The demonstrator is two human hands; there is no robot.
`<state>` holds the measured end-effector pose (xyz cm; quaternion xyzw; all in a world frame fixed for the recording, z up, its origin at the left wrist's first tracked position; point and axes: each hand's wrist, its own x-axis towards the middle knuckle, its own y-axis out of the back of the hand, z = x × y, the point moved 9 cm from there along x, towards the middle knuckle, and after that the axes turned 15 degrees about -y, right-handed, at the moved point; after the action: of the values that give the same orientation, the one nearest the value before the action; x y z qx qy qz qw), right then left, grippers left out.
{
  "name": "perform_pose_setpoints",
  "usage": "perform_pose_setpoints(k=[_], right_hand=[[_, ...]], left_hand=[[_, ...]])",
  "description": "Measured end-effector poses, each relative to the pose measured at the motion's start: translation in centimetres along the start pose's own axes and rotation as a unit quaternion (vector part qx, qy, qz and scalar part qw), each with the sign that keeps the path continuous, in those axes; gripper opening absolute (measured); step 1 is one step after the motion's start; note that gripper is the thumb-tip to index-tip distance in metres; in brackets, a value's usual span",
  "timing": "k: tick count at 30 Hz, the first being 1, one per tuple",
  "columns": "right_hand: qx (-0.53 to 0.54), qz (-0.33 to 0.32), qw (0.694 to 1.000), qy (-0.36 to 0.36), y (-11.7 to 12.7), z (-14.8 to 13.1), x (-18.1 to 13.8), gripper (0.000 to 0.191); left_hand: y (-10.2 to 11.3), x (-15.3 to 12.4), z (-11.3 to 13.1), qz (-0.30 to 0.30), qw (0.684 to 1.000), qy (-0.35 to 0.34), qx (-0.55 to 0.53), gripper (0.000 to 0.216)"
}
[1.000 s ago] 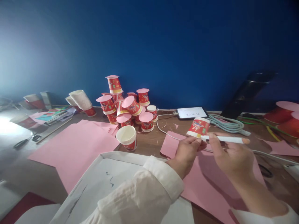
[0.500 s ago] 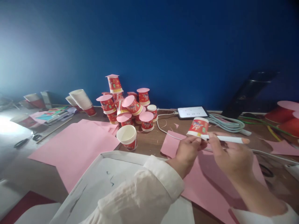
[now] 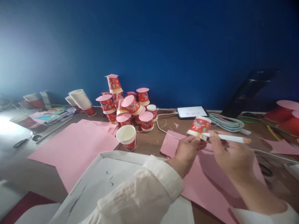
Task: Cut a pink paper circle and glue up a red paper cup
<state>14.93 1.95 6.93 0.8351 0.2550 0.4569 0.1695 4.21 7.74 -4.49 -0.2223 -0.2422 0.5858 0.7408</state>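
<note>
My left hand (image 3: 187, 153) pinches a red paper cup (image 3: 199, 126) by its rim, base up and tilted, above the pink paper (image 3: 210, 186). Closed around a slim white pen-like tool (image 3: 231, 137) with a tan end, my right hand (image 3: 232, 155) holds it nearly level. The tool's near tip meets the cup close to the rim, beside my left fingers. Its exact kind does not show. My fingers hide part of the rim.
Red cups topped with pink discs (image 3: 132, 105) stand piled near the blue wall. An upright cup (image 3: 127, 137) is beside a white box lid (image 3: 121, 157). Farther back are a cup stack (image 3: 81, 99), a phone (image 3: 191, 112) and coiled cable (image 3: 226, 122). Scissors (image 3: 28, 140) lie left.
The cup has tilted slightly to the right in my left hand. The white tool has shifted a little rightward with my right hand.
</note>
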Motion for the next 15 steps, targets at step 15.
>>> perform_pose_setpoints(k=[15], right_hand=[[0.005,-0.017,1.000,-0.024,-0.31,0.93,0.05,0.035]], left_hand=[[0.12,-0.02,0.02,0.005,1.000,-0.004,0.009,0.035]])
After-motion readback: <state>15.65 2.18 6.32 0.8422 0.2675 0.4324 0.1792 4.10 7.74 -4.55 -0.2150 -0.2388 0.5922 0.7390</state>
